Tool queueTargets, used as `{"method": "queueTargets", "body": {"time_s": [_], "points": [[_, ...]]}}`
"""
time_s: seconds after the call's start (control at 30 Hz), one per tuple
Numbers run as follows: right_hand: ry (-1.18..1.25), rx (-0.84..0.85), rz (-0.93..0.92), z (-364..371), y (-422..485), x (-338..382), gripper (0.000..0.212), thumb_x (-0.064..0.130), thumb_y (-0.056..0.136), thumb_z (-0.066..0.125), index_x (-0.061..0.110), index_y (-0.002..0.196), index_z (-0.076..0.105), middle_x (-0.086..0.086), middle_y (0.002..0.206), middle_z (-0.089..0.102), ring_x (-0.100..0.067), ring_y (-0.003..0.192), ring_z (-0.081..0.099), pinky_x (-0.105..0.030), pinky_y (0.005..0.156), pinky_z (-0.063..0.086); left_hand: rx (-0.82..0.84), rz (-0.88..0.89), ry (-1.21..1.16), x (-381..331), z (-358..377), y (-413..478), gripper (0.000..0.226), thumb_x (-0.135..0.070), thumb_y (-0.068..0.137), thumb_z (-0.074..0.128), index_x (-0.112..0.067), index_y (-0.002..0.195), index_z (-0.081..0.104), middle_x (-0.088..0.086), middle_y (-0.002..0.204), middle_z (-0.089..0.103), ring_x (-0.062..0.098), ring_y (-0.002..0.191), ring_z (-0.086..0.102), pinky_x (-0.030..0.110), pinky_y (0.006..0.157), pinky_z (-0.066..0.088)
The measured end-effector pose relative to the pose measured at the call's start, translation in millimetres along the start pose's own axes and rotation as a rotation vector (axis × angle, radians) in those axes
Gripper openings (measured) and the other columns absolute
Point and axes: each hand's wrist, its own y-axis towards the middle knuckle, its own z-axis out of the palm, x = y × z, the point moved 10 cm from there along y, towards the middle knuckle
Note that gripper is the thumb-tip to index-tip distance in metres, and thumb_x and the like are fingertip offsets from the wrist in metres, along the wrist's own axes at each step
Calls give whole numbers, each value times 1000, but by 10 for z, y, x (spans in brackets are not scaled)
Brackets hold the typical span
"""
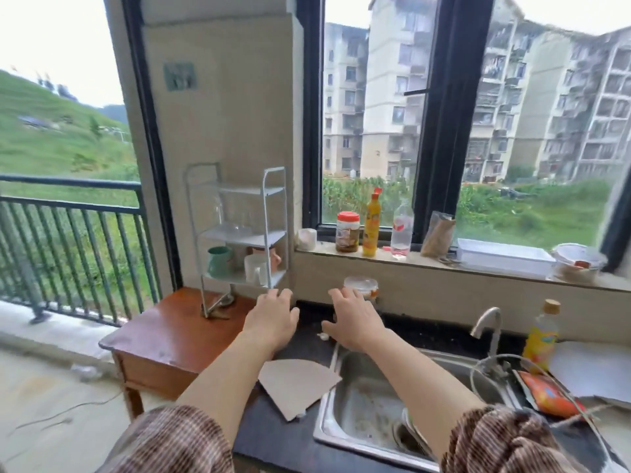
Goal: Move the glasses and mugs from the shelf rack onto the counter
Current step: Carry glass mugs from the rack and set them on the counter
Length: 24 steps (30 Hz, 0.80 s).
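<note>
A white wire shelf rack (273, 213) stands on a small wooden table (164, 336) left of the dark counter (300, 349). Its bottom shelf holds a green mug (218, 262), a white mug (255, 269) and a terracotta mug (275, 258). Clear glasses (235, 227) sit on the middle shelf, hard to make out. My left hand (271, 319) hovers open just below and right of the rack. My right hand (355, 320) is open above the counter, in front of a clear lidded jar (361, 286). Both hands hold nothing.
A steel sink (375, 404) with a tap (486, 327) lies at the right. A cardboard piece (297, 384) rests on the counter. The windowsill carries a jar (347, 232), bottles (372, 230), a bag and containers. An orange drink bottle (543, 332) stands by the tap.
</note>
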Motion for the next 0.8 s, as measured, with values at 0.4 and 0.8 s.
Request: {"method": "queueTargets", "body": {"time_s": [0.4,0.8], "points": [[10,-9,-112,347,1979,1082,67,37,89,60,12,145,33,-12,139,46,-31,130,39,-43,102,39,-101,-93,-77,1479,-484,1527,44,-33,98,40,-17,139,41,9,143,42,28,130,40,43,105,38],[134,-7,47,932,3827,1825,65,30,89,58,8,144,33,-12,144,40,-30,132,37,-43,105,39,-78,-17,-221,2829,-562,3351,50,-28,99,40,-8,144,34,13,148,39,33,132,41,40,103,37]]}}
